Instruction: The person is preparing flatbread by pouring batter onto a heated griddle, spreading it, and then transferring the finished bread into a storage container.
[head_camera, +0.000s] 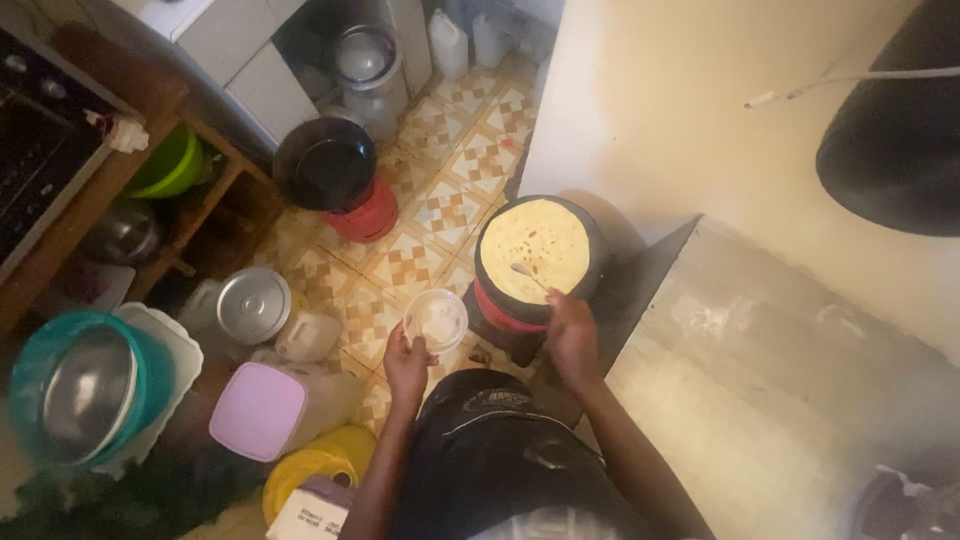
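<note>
Left hand (405, 362) cups a small white bowl (436, 319) close by, handy for dipping. Right hand (572, 335) grips a spoon (527, 273) resting on the flatbread (535, 248), which lies flat in the black pan (593, 268) just beyond.

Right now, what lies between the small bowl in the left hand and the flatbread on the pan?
Head view: only bare patterned floor tile separates the bowl from the pan's rim; flatbread sits beyond.

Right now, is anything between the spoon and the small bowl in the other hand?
Nothing visible. The spoon in the right hand lies on the flatbread; the bowl in the left hand sits just beside the pan.
</note>
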